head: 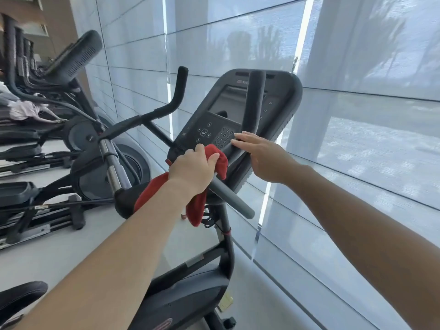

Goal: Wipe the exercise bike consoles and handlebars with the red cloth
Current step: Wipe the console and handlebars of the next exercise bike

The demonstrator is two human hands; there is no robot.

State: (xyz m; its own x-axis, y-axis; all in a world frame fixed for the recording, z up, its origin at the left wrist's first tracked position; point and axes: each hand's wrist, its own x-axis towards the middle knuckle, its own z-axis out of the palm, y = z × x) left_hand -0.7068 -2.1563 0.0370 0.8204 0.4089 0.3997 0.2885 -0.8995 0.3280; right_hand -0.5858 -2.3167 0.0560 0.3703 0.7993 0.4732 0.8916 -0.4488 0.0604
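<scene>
Our left grip (pixel 192 169) squeezes the cloth (pixel 220 163) on the bar (pixel 228 194); our right grip (pixel 259 158) rests beside it, fingers straight. We might bump the console (pixel 214 125) buttons with the cloth.

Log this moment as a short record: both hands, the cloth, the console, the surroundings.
left hand: grips the red cloth against the handlebar, just below the console
right hand: fingers straight, tips at the handlebar's bend
red cloth: tail hangs beneath the left wrist
console: screen dark, keypad uncovered
surroundings: other machines at left, window blinds behind
</scene>
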